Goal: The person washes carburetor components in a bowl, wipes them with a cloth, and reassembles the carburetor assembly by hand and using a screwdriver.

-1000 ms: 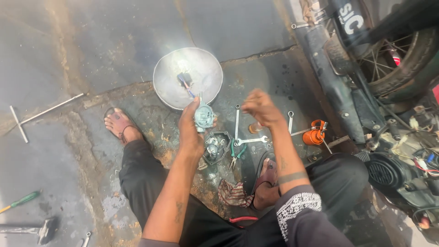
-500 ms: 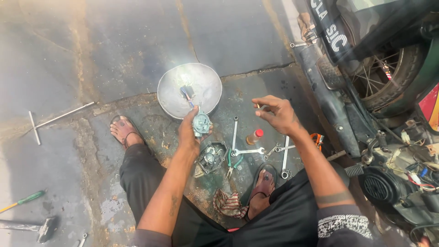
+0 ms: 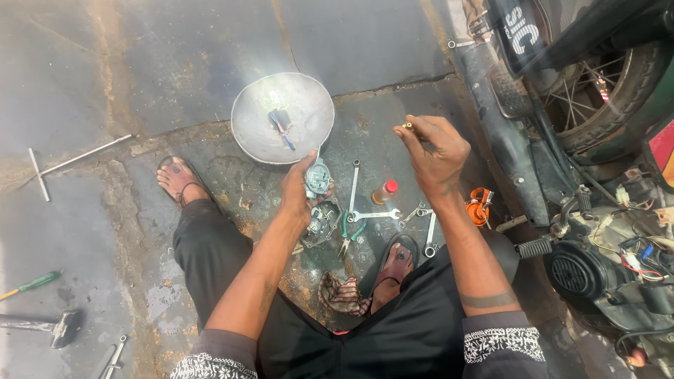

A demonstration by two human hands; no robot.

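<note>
motorcycle [image 3: 597,105]: parked off to my right, rear wheel closest
metal bowl [image 3: 281,116]: sat on the concrete left of the motorcycle
left hand [image 3: 298,189]: clamped round the carburetor [image 3: 317,179], just below the bowl
right hand [image 3: 435,151]: pinched a tiny brass jet [image 3: 406,126] between bowl and motorcycle
wrenches [image 3: 372,210]: scattered under my hands

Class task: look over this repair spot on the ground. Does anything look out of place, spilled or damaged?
Yes. Spanners and pliers lie scattered on stained, cracked concrete by the person's feet. The left hand holds a metal engine part; the right hand pinches a small brass piece.
</note>
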